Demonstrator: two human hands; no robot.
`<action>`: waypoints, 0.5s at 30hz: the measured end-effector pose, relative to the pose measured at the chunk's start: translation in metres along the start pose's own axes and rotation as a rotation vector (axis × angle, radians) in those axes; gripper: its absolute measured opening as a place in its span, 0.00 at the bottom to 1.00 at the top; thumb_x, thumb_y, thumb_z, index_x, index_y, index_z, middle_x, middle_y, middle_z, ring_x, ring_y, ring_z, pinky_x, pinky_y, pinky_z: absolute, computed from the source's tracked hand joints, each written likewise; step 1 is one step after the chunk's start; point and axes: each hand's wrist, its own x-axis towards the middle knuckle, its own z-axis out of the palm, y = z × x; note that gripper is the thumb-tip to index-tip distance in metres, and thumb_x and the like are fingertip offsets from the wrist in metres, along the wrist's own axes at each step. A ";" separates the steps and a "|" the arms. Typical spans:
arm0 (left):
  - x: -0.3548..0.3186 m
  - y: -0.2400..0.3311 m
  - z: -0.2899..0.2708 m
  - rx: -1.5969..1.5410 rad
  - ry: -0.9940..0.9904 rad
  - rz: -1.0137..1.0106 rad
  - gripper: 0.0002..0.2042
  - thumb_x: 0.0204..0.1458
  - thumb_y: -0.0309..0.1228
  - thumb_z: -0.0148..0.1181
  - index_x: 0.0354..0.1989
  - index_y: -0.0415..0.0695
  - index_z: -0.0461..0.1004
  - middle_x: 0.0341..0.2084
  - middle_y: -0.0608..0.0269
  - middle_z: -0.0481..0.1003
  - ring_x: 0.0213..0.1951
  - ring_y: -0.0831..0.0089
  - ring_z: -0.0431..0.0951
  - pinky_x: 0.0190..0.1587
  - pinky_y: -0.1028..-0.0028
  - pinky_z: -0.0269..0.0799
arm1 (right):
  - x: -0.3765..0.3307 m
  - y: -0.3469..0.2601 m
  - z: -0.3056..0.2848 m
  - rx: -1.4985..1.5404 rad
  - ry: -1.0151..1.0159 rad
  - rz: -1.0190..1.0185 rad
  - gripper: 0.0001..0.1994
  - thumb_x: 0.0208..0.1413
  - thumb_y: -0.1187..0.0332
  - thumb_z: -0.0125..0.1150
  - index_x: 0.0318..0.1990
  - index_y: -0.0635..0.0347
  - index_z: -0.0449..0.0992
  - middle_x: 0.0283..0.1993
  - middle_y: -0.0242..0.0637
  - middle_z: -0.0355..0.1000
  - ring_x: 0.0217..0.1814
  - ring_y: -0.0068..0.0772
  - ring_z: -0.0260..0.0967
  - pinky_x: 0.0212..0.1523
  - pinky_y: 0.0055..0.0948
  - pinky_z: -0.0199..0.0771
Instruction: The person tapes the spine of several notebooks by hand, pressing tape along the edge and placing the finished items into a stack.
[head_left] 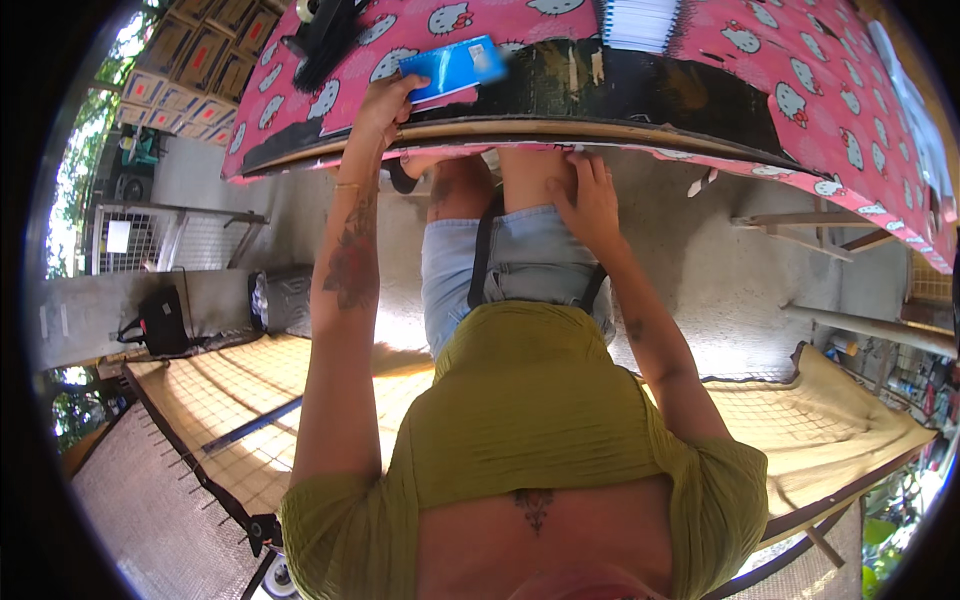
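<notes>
Blue booklet (446, 70) — glossy, rectangular, pale-patched

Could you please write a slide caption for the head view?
Left hand holding a blue booklet at a table with pink patterned cover, right hand resting on the leg.

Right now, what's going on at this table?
A person's left hand grips a glossy blue rectangular booklet by its left end, over the near part of a table with a pink patterned cover. Whether the booklet touches the tabletop is unclear. The right hand rests on the right leg, holding nothing visible. White spiral-bound pads with blue coils lie farther back.
</notes>
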 end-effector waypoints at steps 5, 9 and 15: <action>-0.003 -0.005 -0.011 -0.023 0.028 -0.007 0.09 0.48 0.30 0.66 0.29 0.41 0.71 0.12 0.76 0.59 0.13 0.84 0.55 0.15 0.76 0.45 | -0.021 -0.016 -0.017 -0.039 -0.378 -0.264 0.10 0.54 0.68 0.62 0.44 0.56 0.75 0.45 0.42 0.71 0.46 0.53 0.69 0.50 0.46 0.70; -0.006 -0.006 -0.006 -0.012 0.018 -0.002 0.10 0.47 0.31 0.67 0.27 0.42 0.71 0.12 0.75 0.58 0.13 0.83 0.55 0.15 0.76 0.45 | 0.004 -0.042 0.040 0.386 -0.986 -0.292 0.10 0.55 0.68 0.61 0.45 0.57 0.76 0.48 0.42 0.72 0.51 0.54 0.70 0.52 0.45 0.71; 0.001 -0.008 0.001 -0.022 0.061 0.000 0.09 0.49 0.30 0.66 0.33 0.39 0.75 0.14 0.76 0.61 0.14 0.85 0.55 0.15 0.78 0.45 | 0.042 -0.035 0.127 0.047 -0.498 -0.061 0.23 0.57 0.61 0.59 0.59 0.58 0.69 0.63 0.52 0.65 0.66 0.60 0.60 0.61 0.47 0.66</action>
